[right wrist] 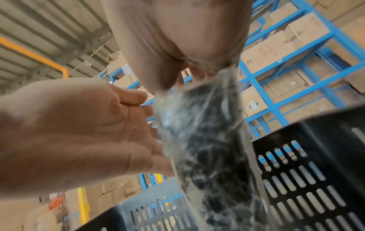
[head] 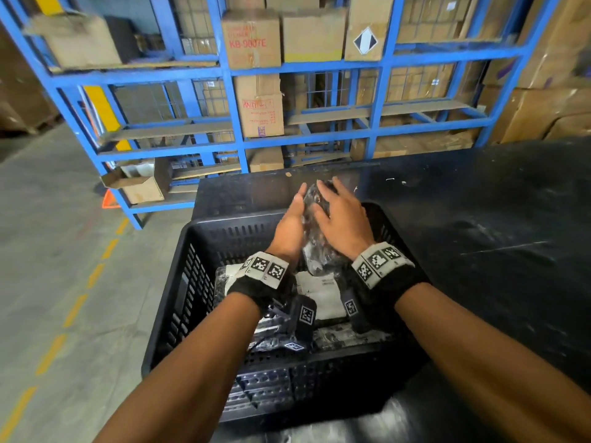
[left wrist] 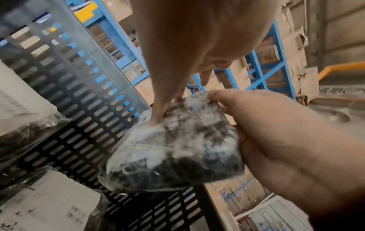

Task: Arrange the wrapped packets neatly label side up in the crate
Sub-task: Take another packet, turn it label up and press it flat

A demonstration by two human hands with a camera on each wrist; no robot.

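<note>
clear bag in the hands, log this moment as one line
item: clear bag, dark contents | left hand: flat against its side | right hand: grips it | where: over black crate

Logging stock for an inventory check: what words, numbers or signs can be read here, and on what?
"KB-900TE", red, on the top-shelf carton.
Black-and-white diamond sign, wordless, on a carton further right.
Red print on the carton below: too blurred.
Packet labels in the crate: too blurred.
Held bag: no print readable.
</note>
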